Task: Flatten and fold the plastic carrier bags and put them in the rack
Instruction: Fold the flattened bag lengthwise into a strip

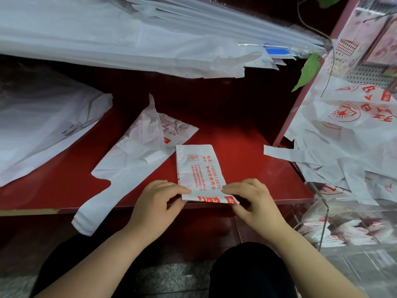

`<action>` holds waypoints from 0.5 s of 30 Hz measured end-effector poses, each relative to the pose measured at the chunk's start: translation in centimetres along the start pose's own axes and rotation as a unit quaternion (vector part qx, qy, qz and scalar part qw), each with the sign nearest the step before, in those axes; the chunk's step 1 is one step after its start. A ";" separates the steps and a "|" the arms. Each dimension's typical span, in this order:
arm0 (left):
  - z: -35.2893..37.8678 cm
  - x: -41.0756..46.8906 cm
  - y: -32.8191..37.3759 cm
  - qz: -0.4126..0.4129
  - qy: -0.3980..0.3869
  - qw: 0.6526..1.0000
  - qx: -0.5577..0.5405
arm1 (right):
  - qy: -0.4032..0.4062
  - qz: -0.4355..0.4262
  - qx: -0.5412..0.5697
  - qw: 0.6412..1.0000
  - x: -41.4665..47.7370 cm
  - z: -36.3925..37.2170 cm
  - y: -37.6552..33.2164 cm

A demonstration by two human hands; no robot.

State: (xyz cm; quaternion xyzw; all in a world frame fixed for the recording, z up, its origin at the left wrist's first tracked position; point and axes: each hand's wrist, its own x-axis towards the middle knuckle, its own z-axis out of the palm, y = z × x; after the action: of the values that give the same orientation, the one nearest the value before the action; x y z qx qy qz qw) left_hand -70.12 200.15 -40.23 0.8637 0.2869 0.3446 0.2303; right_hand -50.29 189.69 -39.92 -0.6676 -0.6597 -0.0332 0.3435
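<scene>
Mid-fold here. Pinching the near end of the folded bag [199, 168] with both hands: left hand [159, 203] on its left corner, right hand [255, 201] on the right corner, thumbs and fingertips closed on the plastic. Lying as a narrow strip on the red counter [236, 136], near end right at the front edge, maybe slightly over it.

Plenty to go wrong from here. Thin slippery film, so probably springs back open the moment of letting go. So close to the edge, too, that it risks getting dragged off onto the floor with a careless turn-over. Pulling harder on one side than the other likely means a skewed fold and a messy fit in the rack.

Containers: clear acrylic rack [325, 222] at lower right, holding seemingly folded white-and-red bags [343, 231] — hard to count through the glare. Beyond it, a loose pile of unfolded bags [354, 130], spilling onto the counter. One more flattened bag [133, 160] just left of the folded one, handles hanging over the front edge.
</scene>
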 end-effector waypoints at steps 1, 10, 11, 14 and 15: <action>-0.1 0.2 0.2 -0.023 0.017 1.000 -0.007 | 0.010 0.026 0.028 0.999 0.0 0.0 0.0; 0.1 2.4 1.0 -0.198 0.039 0.978 0.048 | -0.006 0.223 0.094 0.970 2.9 0.3 -1.0; 0.0 2.7 1.2 -0.207 0.034 0.975 0.080 | -0.008 0.243 0.091 0.966 3.3 0.5 -1.1; 0.0 3.3 1.0 -0.198 0.037 0.971 0.130 | -0.015 0.268 0.052 0.962 4.2 0.9 -1.6; 0.0 3.4 0.9 -0.198 0.034 0.970 0.137 | -0.016 0.273 0.030 0.961 4.5 0.9 -1.8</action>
State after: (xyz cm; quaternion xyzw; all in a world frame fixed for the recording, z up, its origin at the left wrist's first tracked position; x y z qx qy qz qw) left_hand -67.78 201.73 -38.11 0.8007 0.5043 0.2792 0.1633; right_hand -51.70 193.82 -37.66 -0.8121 -0.4586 0.0922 0.3489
